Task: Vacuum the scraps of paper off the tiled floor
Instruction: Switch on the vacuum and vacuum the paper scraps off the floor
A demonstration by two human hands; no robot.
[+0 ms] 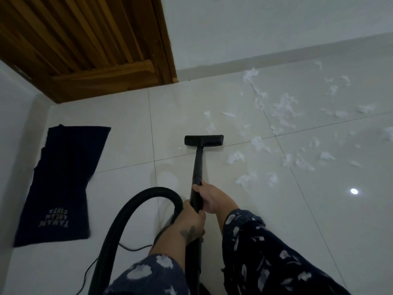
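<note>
Nearest us, our two patterned dark sleeves reach forward to the black vacuum wand. Our left hand sits lower on the tube, its fingers curled fully round it where the wand meets the hose, and our right hand grips just above, fingers and thumb wrapped round the tube. From our hands the wand runs forward and down to the flat black floor head, which rests on the tiled floor right by a grout line. The scraps of paper lie to the right of the head and beyond it, scattered white tufts spreading toward the wall; the closest ones sit near the head's right end, not touching it. A thick black hose arcs up from our left hand and drops back toward us on the left, with a thin black cord trailing on the tiles beside it. Further left lies a dark blue cloth with pale lettering, spread flat. A wooden door stands at the far left, next to the white wall.
</note>
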